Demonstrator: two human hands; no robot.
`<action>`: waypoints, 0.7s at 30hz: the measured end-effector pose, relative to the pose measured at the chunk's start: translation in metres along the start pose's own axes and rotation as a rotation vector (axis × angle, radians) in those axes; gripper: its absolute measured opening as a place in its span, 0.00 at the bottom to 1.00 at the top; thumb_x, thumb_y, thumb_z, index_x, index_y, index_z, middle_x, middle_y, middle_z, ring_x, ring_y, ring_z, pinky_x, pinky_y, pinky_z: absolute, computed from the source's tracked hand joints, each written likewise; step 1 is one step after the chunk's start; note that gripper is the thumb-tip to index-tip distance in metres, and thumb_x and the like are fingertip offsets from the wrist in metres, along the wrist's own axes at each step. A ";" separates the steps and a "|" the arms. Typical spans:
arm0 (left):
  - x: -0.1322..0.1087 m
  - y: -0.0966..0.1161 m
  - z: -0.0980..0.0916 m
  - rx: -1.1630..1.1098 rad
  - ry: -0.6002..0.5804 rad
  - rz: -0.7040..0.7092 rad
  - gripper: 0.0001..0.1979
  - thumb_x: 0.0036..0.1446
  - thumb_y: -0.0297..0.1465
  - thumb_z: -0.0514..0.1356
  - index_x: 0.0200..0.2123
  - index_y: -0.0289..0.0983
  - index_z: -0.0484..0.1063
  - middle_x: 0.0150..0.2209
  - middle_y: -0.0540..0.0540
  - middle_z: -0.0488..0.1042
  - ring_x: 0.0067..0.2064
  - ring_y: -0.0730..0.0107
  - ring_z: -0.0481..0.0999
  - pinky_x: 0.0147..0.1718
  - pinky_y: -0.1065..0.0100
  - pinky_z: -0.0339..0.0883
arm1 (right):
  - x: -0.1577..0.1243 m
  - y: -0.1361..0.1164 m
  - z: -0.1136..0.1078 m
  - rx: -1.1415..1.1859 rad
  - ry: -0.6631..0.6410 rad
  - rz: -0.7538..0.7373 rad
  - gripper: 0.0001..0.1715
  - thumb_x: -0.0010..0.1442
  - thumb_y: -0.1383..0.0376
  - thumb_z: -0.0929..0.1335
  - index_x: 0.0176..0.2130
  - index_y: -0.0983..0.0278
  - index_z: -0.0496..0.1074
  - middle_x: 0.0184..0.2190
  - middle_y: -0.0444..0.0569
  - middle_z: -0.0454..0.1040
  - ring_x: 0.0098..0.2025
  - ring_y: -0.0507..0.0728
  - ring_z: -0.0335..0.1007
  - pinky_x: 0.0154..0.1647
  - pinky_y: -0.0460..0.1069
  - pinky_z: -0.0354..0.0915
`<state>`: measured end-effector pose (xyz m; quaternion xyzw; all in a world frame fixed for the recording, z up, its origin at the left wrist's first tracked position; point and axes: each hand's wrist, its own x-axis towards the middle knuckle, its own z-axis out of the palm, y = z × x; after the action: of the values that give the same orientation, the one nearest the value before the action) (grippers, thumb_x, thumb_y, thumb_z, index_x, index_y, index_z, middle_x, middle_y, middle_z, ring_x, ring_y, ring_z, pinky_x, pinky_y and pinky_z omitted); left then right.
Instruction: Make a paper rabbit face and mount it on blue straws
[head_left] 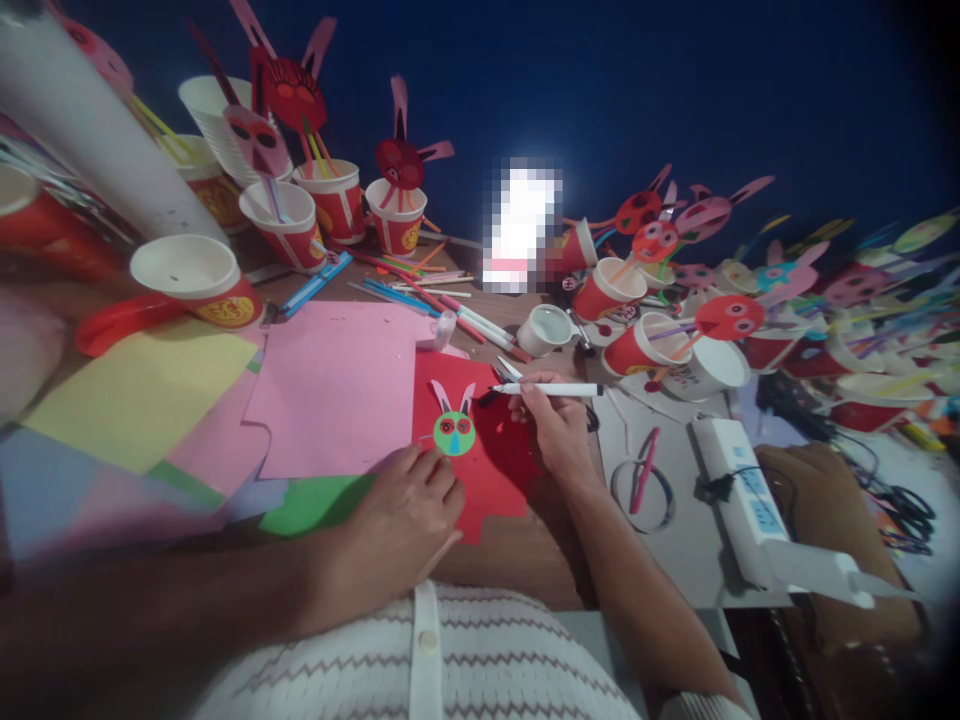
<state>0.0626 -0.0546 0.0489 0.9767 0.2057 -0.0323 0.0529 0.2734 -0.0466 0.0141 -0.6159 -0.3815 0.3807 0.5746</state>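
A small paper rabbit face [454, 433], green with red-ringed eyes, a blue nose and pink-and-black ears, lies on a red paper sheet [480, 500]. My left hand [416, 510] rests palm down just below the face, fingers loosely bent and slightly apart, fingertips close to its lower edge. Whether they touch it is hard to tell. To the right of the face, my right hand [555, 425] grips a white marker [562, 390] above the red sheet. The marker's dark tip points left, towards the ears.
Left lie pink paper [337, 385], yellow paper [150, 385] and green paper [315, 503]. Red paper cups [281, 235] with rabbit faces on sticks line the back. A small white cup [546, 330] stands ahead. Right are a tape roll [667, 505], a pink pen [645, 470] and a power strip [739, 490].
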 end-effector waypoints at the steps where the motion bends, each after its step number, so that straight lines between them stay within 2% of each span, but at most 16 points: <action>1: 0.000 0.000 0.000 -0.007 -0.001 -0.002 0.16 0.60 0.38 0.56 0.44 0.32 0.73 0.45 0.36 0.76 0.48 0.53 0.72 0.51 0.53 0.59 | 0.000 0.000 0.000 0.001 0.004 -0.001 0.09 0.58 0.59 0.67 0.33 0.63 0.70 0.21 0.41 0.73 0.22 0.50 0.66 0.24 0.46 0.62; 5: 0.000 -0.001 -0.001 -0.026 -0.009 -0.014 0.16 0.60 0.38 0.56 0.44 0.32 0.73 0.45 0.36 0.76 0.49 0.52 0.72 0.52 0.53 0.59 | 0.000 -0.002 -0.001 0.002 0.049 -0.026 0.08 0.58 0.60 0.68 0.32 0.62 0.69 0.21 0.40 0.71 0.22 0.50 0.65 0.25 0.45 0.62; 10: 0.002 0.000 -0.004 -0.071 -0.051 -0.021 0.16 0.60 0.37 0.56 0.43 0.31 0.73 0.42 0.37 0.77 0.46 0.52 0.73 0.46 0.55 0.63 | 0.001 -0.005 -0.003 0.049 0.162 -0.078 0.12 0.60 0.58 0.67 0.41 0.61 0.67 0.22 0.38 0.71 0.22 0.50 0.66 0.25 0.45 0.62; 14: 0.004 -0.004 -0.006 -0.133 -0.016 -0.030 0.13 0.60 0.35 0.57 0.41 0.33 0.73 0.40 0.39 0.77 0.44 0.54 0.74 0.44 0.57 0.64 | -0.001 -0.010 -0.003 0.044 0.166 -0.096 0.13 0.61 0.56 0.66 0.42 0.61 0.66 0.22 0.39 0.71 0.22 0.50 0.66 0.25 0.45 0.62; 16: 0.008 -0.013 -0.008 -0.206 0.032 -0.031 0.10 0.61 0.33 0.54 0.38 0.35 0.73 0.37 0.43 0.78 0.40 0.59 0.75 0.41 0.61 0.64 | -0.003 -0.012 -0.002 0.036 0.142 -0.091 0.13 0.60 0.56 0.66 0.42 0.61 0.67 0.22 0.38 0.71 0.22 0.50 0.66 0.25 0.45 0.62; 18: 0.015 -0.028 -0.012 -0.283 0.099 -0.056 0.13 0.64 0.32 0.50 0.32 0.37 0.73 0.31 0.47 0.77 0.34 0.65 0.75 0.34 0.66 0.63 | -0.005 -0.014 -0.002 0.035 0.112 -0.083 0.12 0.60 0.56 0.66 0.41 0.60 0.67 0.22 0.38 0.71 0.22 0.49 0.66 0.26 0.45 0.62; 20: 0.024 -0.043 -0.020 -0.313 0.183 -0.191 0.15 0.64 0.32 0.49 0.30 0.37 0.73 0.29 0.47 0.76 0.30 0.67 0.73 0.29 0.68 0.59 | -0.007 -0.015 -0.002 0.043 0.094 -0.080 0.13 0.60 0.56 0.67 0.41 0.60 0.67 0.22 0.38 0.71 0.22 0.50 0.66 0.26 0.45 0.62; 21: 0.030 -0.050 -0.026 -0.342 0.190 -0.234 0.15 0.63 0.32 0.50 0.30 0.36 0.73 0.28 0.47 0.76 0.29 0.69 0.72 0.28 0.69 0.58 | -0.007 -0.016 -0.002 0.050 0.090 -0.083 0.13 0.59 0.56 0.67 0.41 0.60 0.67 0.22 0.38 0.71 0.22 0.50 0.66 0.26 0.45 0.62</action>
<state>0.0712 0.0059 0.0673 0.9216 0.3240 0.0894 0.1940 0.2720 -0.0535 0.0299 -0.6015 -0.3708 0.3378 0.6218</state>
